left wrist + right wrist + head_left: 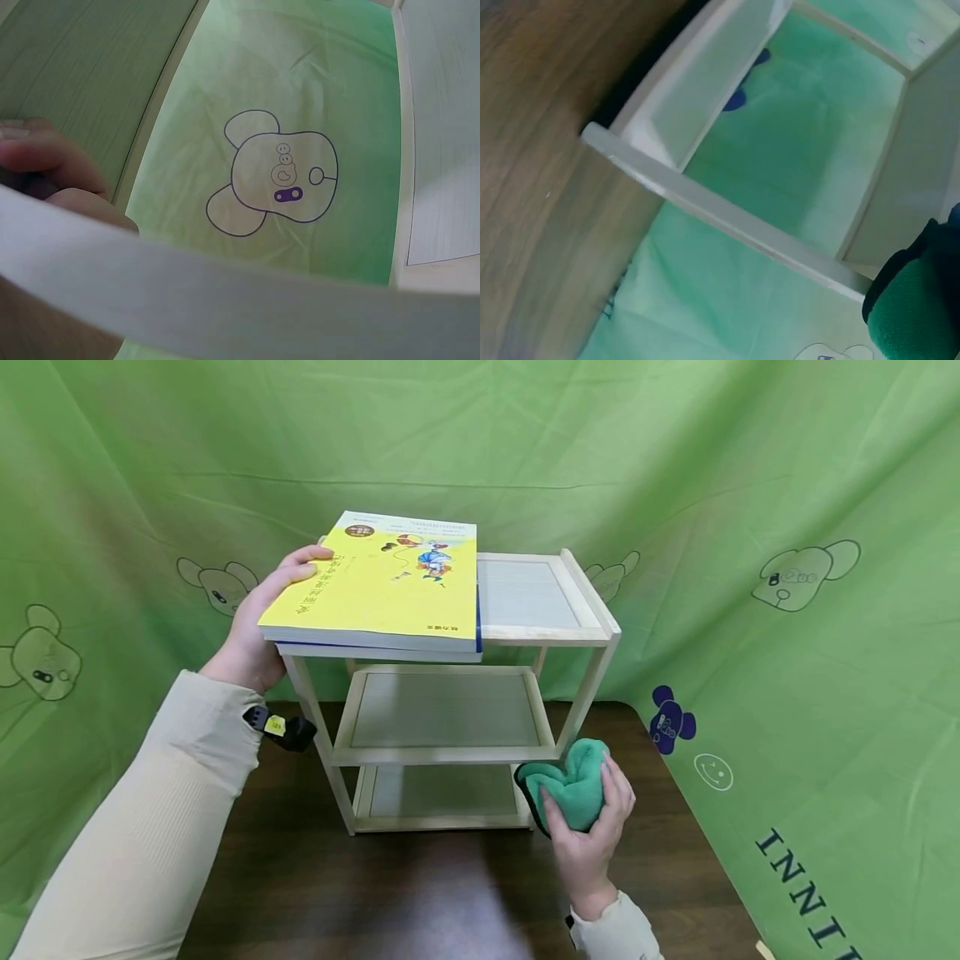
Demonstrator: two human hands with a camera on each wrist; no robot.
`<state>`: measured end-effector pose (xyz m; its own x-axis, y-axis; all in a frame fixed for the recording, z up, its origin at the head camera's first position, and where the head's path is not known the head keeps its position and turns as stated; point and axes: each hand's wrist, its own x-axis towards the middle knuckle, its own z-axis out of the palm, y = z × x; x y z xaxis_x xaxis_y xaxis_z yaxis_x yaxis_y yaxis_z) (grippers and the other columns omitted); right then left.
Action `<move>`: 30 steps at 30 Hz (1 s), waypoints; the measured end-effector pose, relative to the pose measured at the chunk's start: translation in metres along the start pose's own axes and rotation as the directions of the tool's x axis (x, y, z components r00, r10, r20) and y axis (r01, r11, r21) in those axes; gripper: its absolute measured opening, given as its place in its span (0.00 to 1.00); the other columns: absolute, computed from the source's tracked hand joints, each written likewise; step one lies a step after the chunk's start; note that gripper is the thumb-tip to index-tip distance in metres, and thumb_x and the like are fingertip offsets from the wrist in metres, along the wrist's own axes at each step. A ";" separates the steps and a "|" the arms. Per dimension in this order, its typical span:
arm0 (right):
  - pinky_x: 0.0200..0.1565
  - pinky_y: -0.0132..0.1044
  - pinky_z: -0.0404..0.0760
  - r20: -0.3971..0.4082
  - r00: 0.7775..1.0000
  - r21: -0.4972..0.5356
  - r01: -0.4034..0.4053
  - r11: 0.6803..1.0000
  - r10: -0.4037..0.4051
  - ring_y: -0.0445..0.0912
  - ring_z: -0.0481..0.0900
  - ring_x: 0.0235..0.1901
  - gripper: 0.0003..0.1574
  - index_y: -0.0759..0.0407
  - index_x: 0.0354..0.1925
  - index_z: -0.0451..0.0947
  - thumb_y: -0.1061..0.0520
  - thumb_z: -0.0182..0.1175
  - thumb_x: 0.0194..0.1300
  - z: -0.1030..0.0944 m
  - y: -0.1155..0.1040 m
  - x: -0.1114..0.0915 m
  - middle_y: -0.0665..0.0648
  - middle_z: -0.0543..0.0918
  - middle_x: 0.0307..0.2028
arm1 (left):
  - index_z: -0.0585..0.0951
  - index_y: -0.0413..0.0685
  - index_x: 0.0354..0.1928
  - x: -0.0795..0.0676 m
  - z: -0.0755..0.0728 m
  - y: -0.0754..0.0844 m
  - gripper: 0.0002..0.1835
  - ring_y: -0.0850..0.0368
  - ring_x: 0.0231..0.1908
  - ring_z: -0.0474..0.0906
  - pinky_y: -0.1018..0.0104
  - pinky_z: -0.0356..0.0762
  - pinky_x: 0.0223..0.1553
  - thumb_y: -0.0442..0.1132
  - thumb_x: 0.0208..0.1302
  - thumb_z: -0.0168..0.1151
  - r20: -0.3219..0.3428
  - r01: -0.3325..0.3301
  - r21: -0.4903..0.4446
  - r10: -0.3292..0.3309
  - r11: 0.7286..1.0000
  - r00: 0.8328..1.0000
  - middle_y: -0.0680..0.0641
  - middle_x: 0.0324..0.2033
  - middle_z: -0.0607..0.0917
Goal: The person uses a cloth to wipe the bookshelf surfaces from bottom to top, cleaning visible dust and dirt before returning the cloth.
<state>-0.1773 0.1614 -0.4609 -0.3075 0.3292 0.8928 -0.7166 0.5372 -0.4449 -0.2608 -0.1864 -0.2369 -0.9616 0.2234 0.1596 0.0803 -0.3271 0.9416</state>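
Note:
A yellow-covered book (382,585) lies on top of another book with a blue and white edge (390,653), over the left part of the rack's top shelf. My left hand (258,618) grips the stack at its left edge, with fingertips over the yellow cover. Curled fingers (56,161) of this hand show in the left wrist view beside a pale board. My right hand (596,835) holds a bunched green cloth (577,785) with dark edging, low by the rack's right front. The cloth (915,311) also appears at the right wrist view's lower right corner.
The pale wooden rack (446,756) has three shelves with grey panels, and its top shelf (528,593) shows bare to the right of the books. Brown wood-look floor (420,893) lies beneath. A green printed curtain (480,435) hangs behind and along the sides.

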 end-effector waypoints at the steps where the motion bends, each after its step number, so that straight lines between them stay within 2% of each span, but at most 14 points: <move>1: 0.64 0.37 0.61 0.004 0.998 0.031 -0.057 0.998 0.057 0.47 0.66 0.63 0.42 0.78 0.59 0.64 0.54 0.72 0.58 0.000 0.000 0.001 0.68 0.72 0.60 | 0.72 0.62 0.59 0.000 0.000 0.000 0.14 0.65 0.33 0.82 0.75 0.77 0.34 0.48 0.74 0.49 0.000 0.000 0.001 0.000 1.000 1.000 0.55 0.61 0.69; 3: 0.64 0.35 0.63 0.019 0.982 0.091 -0.191 0.977 0.190 0.46 0.66 0.62 0.43 0.75 0.64 0.62 0.65 0.71 0.55 -0.001 -0.002 0.004 0.60 0.70 0.63 | 0.72 0.62 0.59 0.000 0.000 0.000 0.14 0.65 0.33 0.83 0.75 0.77 0.34 0.48 0.74 0.49 0.000 0.000 -0.001 0.000 1.000 1.000 0.55 0.61 0.69; 6: 0.60 0.31 0.67 0.044 0.926 0.165 -0.377 0.912 0.375 0.47 0.67 0.60 0.48 0.67 0.70 0.59 0.75 0.66 0.53 0.001 -0.006 0.011 0.53 0.67 0.64 | 0.72 0.62 0.59 0.000 0.000 0.000 0.14 0.65 0.33 0.83 0.75 0.77 0.34 0.48 0.74 0.49 0.000 -0.001 -0.003 0.001 1.000 1.000 0.55 0.61 0.69; 10: 0.59 0.28 0.68 0.100 0.836 0.200 -0.548 0.812 0.539 0.47 0.66 0.61 0.48 0.57 0.74 0.53 0.70 0.63 0.62 0.006 -0.006 0.025 0.55 0.62 0.68 | 0.72 0.61 0.59 0.000 0.000 0.000 0.14 0.65 0.34 0.82 0.75 0.76 0.34 0.48 0.74 0.50 -0.001 -0.006 -0.004 0.006 1.000 1.000 0.55 0.61 0.69; 14: 0.60 0.28 0.66 0.165 0.760 0.205 -0.650 0.732 0.628 0.45 0.64 0.62 0.48 0.52 0.75 0.50 0.64 0.63 0.65 0.009 0.000 0.036 0.54 0.61 0.69 | 0.72 0.61 0.59 0.000 0.000 0.000 0.14 0.65 0.34 0.82 0.75 0.76 0.34 0.48 0.74 0.49 0.000 -0.008 -0.002 0.008 1.000 1.000 0.55 0.61 0.69; 15: 0.60 0.28 0.66 0.177 0.748 0.205 -0.664 0.719 0.640 0.45 0.64 0.62 0.48 0.51 0.75 0.51 0.63 0.64 0.65 0.010 0.002 0.038 0.54 0.62 0.68 | 0.72 0.61 0.59 0.000 0.000 0.000 0.14 0.65 0.34 0.82 0.75 0.76 0.34 0.48 0.75 0.49 0.000 -0.008 -0.002 0.008 1.000 1.000 0.55 0.61 0.69; 18: 0.59 0.28 0.67 0.216 0.725 0.206 -0.688 0.696 0.654 0.45 0.66 0.61 0.48 0.52 0.74 0.53 0.64 0.65 0.63 0.010 0.006 0.040 0.53 0.65 0.66 | 0.72 0.62 0.59 0.000 0.000 0.000 0.14 0.66 0.34 0.82 0.75 0.76 0.34 0.48 0.74 0.49 -0.004 -0.007 0.005 0.007 1.000 1.000 0.55 0.61 0.69; 24: 0.56 0.27 0.71 0.258 0.692 0.172 -0.720 0.673 0.674 0.44 0.70 0.57 0.46 0.56 0.71 0.57 0.68 0.66 0.60 0.008 0.012 0.040 0.50 0.69 0.59 | 0.71 0.62 0.59 0.000 0.000 0.001 0.14 0.66 0.34 0.82 0.75 0.77 0.34 0.48 0.74 0.50 -0.001 0.001 0.004 -0.001 1.000 1.000 0.55 0.61 0.69; 27: 0.55 0.28 0.70 0.256 0.694 0.168 -0.717 0.676 0.673 0.44 0.71 0.55 0.43 0.57 0.68 0.60 0.69 0.66 0.59 0.009 0.015 0.043 0.49 0.71 0.57 | 0.71 0.63 0.59 -0.001 -0.001 0.001 0.15 0.66 0.34 0.83 0.75 0.77 0.34 0.48 0.74 0.50 0.001 0.011 0.010 -0.011 1.000 1.000 0.55 0.62 0.68; 30: 0.55 0.30 0.70 0.238 0.709 0.177 -0.703 0.689 0.663 0.44 0.72 0.54 0.40 0.59 0.66 0.63 0.69 0.66 0.58 0.011 0.017 0.047 0.49 0.72 0.55 | 0.71 0.64 0.60 -0.001 -0.001 0.001 0.15 0.66 0.33 0.83 0.75 0.77 0.33 0.48 0.74 0.49 -0.001 0.021 0.018 -0.021 1.000 1.000 0.56 0.62 0.68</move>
<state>-0.2109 0.1781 -0.4260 -0.8426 0.4051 0.3550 -0.3878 0.0011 -0.9217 -0.2604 -0.1880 -0.2360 -0.9632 0.2297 0.1394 0.0644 -0.3061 0.9498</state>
